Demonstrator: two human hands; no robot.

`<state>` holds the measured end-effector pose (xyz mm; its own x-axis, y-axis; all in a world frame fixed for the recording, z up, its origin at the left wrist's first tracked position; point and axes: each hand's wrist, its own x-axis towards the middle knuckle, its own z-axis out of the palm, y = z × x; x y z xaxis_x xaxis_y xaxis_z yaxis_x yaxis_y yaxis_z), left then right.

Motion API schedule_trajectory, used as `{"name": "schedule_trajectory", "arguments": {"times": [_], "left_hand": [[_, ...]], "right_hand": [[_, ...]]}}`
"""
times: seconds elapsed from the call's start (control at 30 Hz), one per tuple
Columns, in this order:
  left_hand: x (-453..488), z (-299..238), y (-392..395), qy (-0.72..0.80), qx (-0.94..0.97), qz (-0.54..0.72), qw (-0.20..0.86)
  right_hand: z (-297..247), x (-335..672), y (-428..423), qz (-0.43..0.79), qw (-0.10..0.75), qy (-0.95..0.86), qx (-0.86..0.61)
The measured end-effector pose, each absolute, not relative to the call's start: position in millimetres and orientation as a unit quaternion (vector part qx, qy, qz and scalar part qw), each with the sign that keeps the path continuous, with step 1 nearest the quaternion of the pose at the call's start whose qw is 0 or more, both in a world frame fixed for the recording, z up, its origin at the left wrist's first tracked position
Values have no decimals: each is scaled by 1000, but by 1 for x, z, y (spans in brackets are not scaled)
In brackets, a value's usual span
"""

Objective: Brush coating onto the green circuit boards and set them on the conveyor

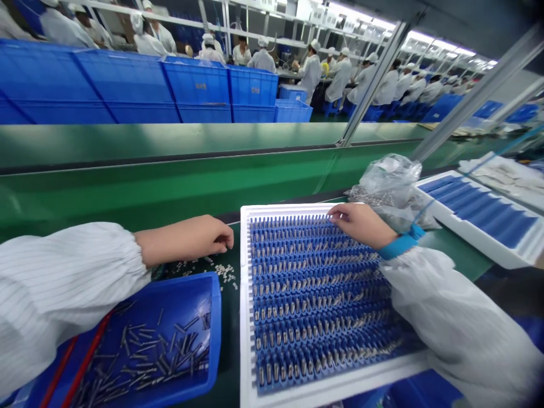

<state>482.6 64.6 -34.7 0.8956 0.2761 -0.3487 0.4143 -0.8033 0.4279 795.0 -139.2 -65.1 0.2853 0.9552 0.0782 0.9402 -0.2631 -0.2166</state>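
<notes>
A white-framed tray [245, 317] with blue slotted rows full of small metal pins lies in front of me. My right hand [359, 222] rests on the tray's far rows, fingers pinched together at a slot; what they hold is too small to make out. My left hand [204, 238] sits on the green bench left of the tray, fingers curled down over a scatter of small loose pieces [225, 275]. Below that hand, a blue bin [170, 340] holds several loose metal pins.
A crumpled clear plastic bag [393, 184] of parts lies behind my right wrist. A second white tray [480, 212] with blue inserts sits at the right. A green conveyor [170, 170] runs across; beyond it stand blue crates [198, 85] and people in white coats.
</notes>
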Motion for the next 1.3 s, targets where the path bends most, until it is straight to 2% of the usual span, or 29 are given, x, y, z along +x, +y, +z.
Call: {"name": "schedule_trajectory", "arguments": {"times": [0.2, 0.4, 0.73, 1.0, 1.3], "left_hand": [[472, -31, 33, 127, 939, -213, 238], [477, -35, -3, 166, 934, -223, 223], [488, -42, -20, 249, 905, -308, 156], [504, -51, -17, 254, 899, -345, 85], [502, -63, -16, 267, 901, -331, 83]], "right_hand": [[-50, 734, -180, 67, 195, -679, -705], [-44, 668, -217, 131, 207, -737, -629], [-46, 654, -260, 213, 231, -668, -675], [-51, 643, -273, 270, 254, -608, -702], [-55, 644, -273, 273, 262, -601, -703]]}}
